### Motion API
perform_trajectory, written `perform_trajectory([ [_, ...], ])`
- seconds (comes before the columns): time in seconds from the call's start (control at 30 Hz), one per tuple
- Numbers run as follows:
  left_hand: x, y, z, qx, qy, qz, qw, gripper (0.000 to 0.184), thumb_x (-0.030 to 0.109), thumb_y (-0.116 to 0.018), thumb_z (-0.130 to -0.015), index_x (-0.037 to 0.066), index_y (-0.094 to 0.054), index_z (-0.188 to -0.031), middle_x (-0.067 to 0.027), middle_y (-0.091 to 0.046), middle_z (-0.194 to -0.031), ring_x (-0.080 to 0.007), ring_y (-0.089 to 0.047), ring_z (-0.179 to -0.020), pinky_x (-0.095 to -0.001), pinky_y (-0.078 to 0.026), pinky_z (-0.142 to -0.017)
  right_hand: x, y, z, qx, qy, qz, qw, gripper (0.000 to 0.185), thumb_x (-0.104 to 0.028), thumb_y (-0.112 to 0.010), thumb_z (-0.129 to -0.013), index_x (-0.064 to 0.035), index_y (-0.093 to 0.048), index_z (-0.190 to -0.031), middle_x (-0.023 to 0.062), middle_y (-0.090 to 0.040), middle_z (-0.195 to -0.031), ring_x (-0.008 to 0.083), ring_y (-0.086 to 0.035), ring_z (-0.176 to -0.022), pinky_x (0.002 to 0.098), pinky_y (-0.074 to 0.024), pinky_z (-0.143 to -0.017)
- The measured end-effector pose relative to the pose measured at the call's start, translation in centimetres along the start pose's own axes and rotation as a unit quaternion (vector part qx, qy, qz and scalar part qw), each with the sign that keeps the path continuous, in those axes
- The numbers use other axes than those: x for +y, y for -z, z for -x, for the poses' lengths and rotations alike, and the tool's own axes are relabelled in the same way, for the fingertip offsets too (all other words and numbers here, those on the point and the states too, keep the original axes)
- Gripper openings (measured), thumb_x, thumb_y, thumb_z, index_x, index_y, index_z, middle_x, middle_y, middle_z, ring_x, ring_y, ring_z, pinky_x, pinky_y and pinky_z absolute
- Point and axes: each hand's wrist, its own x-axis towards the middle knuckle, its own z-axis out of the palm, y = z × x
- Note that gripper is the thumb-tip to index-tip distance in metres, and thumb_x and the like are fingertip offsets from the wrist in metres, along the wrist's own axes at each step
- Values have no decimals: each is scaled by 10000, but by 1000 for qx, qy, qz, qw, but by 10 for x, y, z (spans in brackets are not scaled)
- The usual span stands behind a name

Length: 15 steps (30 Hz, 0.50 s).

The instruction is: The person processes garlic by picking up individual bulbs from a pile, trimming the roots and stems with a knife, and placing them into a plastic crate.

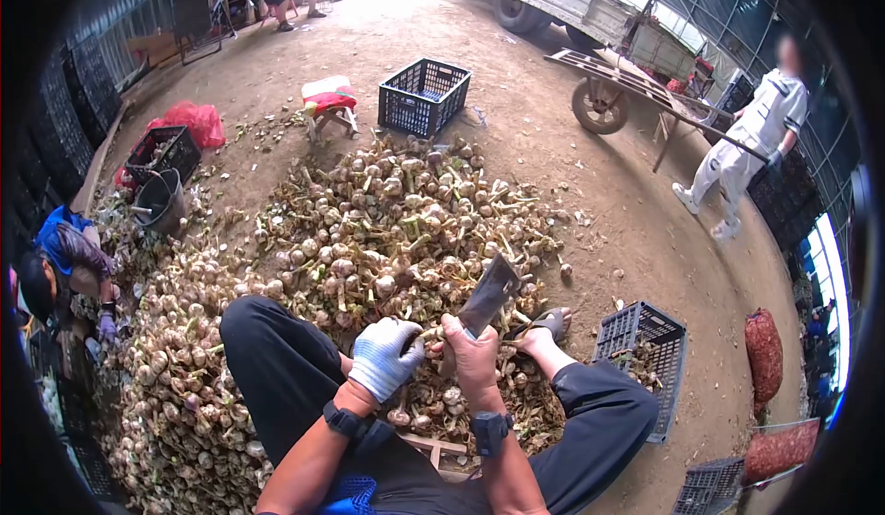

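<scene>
My left hand point(385, 358) wears a white and blue glove, its fingers closed round the stem end of a garlic bulb. Just right of it, my bare right hand point(472, 354) grips a knife with a broad dark blade point(491, 295) that points up and to the right. The two hands are close together between my knees, and the garlic between them is mostly covered by fingers. A large heap of garlic bulbs point(387, 238) with stems lies in front of my hands and spreads to the left.
Beyond the heap stand a black crate point(424, 98) and a stool point(329, 107). Another crate point(641, 358) is beside my right knee. A co-worker point(69, 257) bends at the left. At the right a person point(751, 142) holds a handcart point(636, 100). Red sacks point(764, 358) lie farther right.
</scene>
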Motion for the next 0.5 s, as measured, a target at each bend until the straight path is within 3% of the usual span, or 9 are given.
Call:
perform_trajectory([
  [0.07, -5, -3, 1, 13, 17, -15, 1000, 169, 148, -692, -808, 64, -685, -954, -137, -643, -813, -340, -634, -750, -415, -520, -677, 7, 5, -1, -2, 1, 30, 1000, 187, -100, -685, -924, -21, -620, -767, -27, -554, -670, 61, -515, -578, 250, -516, -569],
  [0.13, -11, -6, 1, 34, 39, -19, 998, 169, 162, -689, -833, 47, -696, -956, -141, -657, -784, -304, -656, -707, -379, -529, -650, 9, 7, -4, -3, 124, 189, 974, 171, -103, -698, -881, 14, -608, -795, 29, -564, -678, 118, -533, -609, 302, -473, -587],
  [0.17, -14, -7, 1, 27, 106, 44, 993, 180, 191, -679, -841, 51, -699, -953, -154, -671, -809, -325, -663, -737, -395, -532, -672, 10, 10, -4, 2, 122, 225, 967, 156, -102, -694, -838, 23, -602, -826, 95, -565, -710, 177, -546, -634, 347, -449, -612],
  [0.2, -18, -7, 1, 19, 172, 107, 979, 196, 221, -668, -850, 56, -702, -950, -167, -685, -833, -345, -671, -767, -410, -536, -695, 7, 9, -3, 2, 122, 225, 967, 156, -102, -694, -838, 23, -602, -826, 95, -565, -710, 177, -546, -634, 347, -449, -612],
  [0.27, -22, -8, 2, 6, 192, 137, 972, 218, 223, -657, -874, 38, -702, -981, -186, -690, -830, -330, -687, -745, -381, -540, -676, 3, 8, -2, -47, 182, 326, 927, 166, -116, -697, -826, 14, -597, -797, 137, -573, -724, 257, -560, -620, 367, -446, -599],
  [0.3, -21, -7, 2, -3, 208, 167, 964, 217, 217, -652, -884, 29, -701, -982, -169, -687, -797, -284, -681, -707, -360, -534, -656, 6, 8, -2, -61, 197, 375, 904, 191, -144, -710, -818, -2, -589, -779, 165, -581, -748, 339, -578, -649, 396, -452, -601],
  [0.37, -19, -3, 2, -11, 226, 198, 954, 216, 211, -648, -893, 21, -700, -982, -153, -684, -764, -239, -676, -670, -339, -527, -636, 11, 6, -2, -73, 221, 397, 888, 197, -157, -717, -811, -12, -587, -782, 171, -581, -754, 362, -581, -672, 410, -452, -602],
  [0.43, -13, 6, -2, -33, 264, 284, 921, 209, 197, -637, -912, 7, -702, -969, -78, -676, -711, -131, -617, -626, -298, -499, -591, 15, 6, -1, -95, 245, 417, 870, 212, -178, -732, -791, -29, -582, -802, 175, -577, -766, 388, -589, -706, 428, -457, -603],
  [0.5, -23, 10, -2, -70, 283, 323, 900, 210, 195, -636, -916, 2, -704, -963, -47, -670, -710, -105, -596, -625, -288, -488, -579, 18, 6, -3, -104, 246, 416, 869, 215, -172, -735, -784, -27, -578, -808, 174, -576, -770, 389, -589, -710, 427, -458, -604],
])
